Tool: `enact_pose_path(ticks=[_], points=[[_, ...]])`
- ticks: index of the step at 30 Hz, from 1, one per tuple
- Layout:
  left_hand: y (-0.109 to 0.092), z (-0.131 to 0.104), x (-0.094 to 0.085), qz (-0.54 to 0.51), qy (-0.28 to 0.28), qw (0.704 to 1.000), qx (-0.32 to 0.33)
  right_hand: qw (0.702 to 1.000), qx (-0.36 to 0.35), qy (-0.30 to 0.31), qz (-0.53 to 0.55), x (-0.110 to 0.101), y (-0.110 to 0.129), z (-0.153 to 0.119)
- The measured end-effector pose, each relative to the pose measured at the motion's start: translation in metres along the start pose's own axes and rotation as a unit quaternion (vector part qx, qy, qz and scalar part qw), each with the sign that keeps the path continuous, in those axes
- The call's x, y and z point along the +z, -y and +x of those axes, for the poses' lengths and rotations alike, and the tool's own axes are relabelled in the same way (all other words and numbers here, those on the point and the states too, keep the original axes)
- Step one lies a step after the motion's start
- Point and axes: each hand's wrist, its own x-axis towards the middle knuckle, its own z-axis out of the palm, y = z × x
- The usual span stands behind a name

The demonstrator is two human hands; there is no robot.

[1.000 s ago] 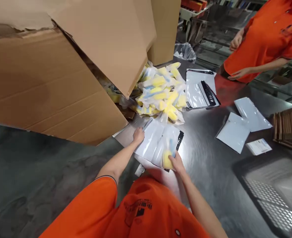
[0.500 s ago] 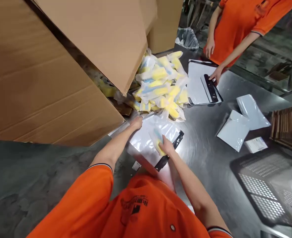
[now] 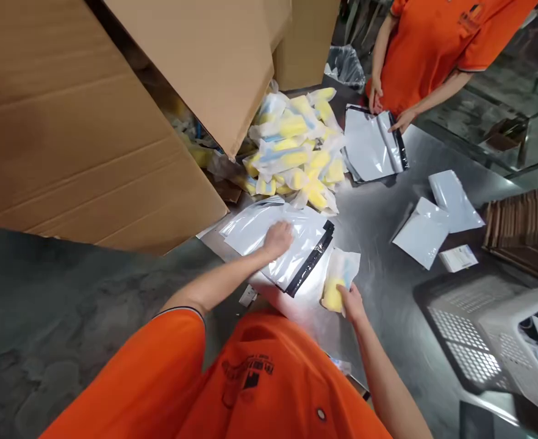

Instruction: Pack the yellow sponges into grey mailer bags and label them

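A stack of glossy white mailer bags (image 3: 255, 231) with black sealing strips lies on the metal table in front of me. On top of the bags rests my left hand (image 3: 278, 239), fingers laid against the plastic and holding nothing that I can see. To the right of the stack, my right hand (image 3: 352, 302) grips a wrapped yellow-and-blue item (image 3: 340, 280) by its lower side. Its wrapping is thin, whitish and see-through; the exact kind of item is unclear. Beyond the bags lies a heap of similar wrapped items (image 3: 291, 146).
Large cardboard flaps (image 3: 90, 140) rise at the left. Across the table (image 3: 369, 238), a co-worker in orange (image 3: 433, 55) handles another mailer stack (image 3: 372, 146). At the right are filled white mailers (image 3: 424, 231), a small white box (image 3: 458, 258), a grey basket (image 3: 488, 329) and stacked cardboard (image 3: 525, 231).
My left hand has moved from the bags' far left edge onto their middle. My right hand has carried the wrapped item right, off the bags. The co-worker's hands have shifted over their mailers.
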Motion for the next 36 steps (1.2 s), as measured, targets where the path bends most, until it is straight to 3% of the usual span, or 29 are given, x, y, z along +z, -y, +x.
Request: enact_pose_path(ticks=[3,5,7,11,14,22,26,29,31,33,36], points=[[-0.051,-0.031,0.043,-0.021,0.075,0.997,0.021,0.999,0.038,0.002,0.009,0.0,-0.009,-0.012],[-0.065,-0.042,0.062,-0.019,0.089,0.996,0.007,0.999,0.023,0.006,0.023,0.0,0.0,-0.017],[-0.064,-0.043,0.069,-0.018,0.091,0.996,-0.009,0.998,-0.006,0.03,0.049,0.003,0.014,-0.024],[-0.048,-0.033,0.065,-0.039,0.092,0.995,-0.03,0.987,-0.042,0.127,0.083,0.017,0.035,-0.034],[-0.04,-0.029,0.062,-0.069,0.092,0.993,-0.033,0.983,-0.033,0.168,0.068,0.028,0.036,-0.033],[-0.034,-0.043,0.076,-0.109,0.038,0.99,-0.076,0.989,-0.052,0.139,-0.013,0.025,0.029,-0.031],[-0.035,-0.051,0.074,-0.119,-0.039,0.99,-0.063,0.97,-0.099,0.127,-0.183,0.025,0.036,-0.041],[-0.041,-0.059,0.069,-0.116,-0.094,0.988,-0.039,0.936,-0.134,0.11,-0.305,0.031,0.044,-0.049],[-0.049,-0.066,0.064,-0.117,-0.107,0.987,-0.003,0.924,-0.186,0.102,-0.318,0.036,0.053,-0.05],[-0.057,-0.075,0.061,-0.106,-0.113,0.986,0.058,0.939,-0.204,0.108,-0.256,0.042,0.064,-0.044],[-0.067,-0.087,0.055,-0.049,-0.118,0.98,0.151,0.971,-0.164,0.117,-0.126,0.045,0.077,-0.027]])
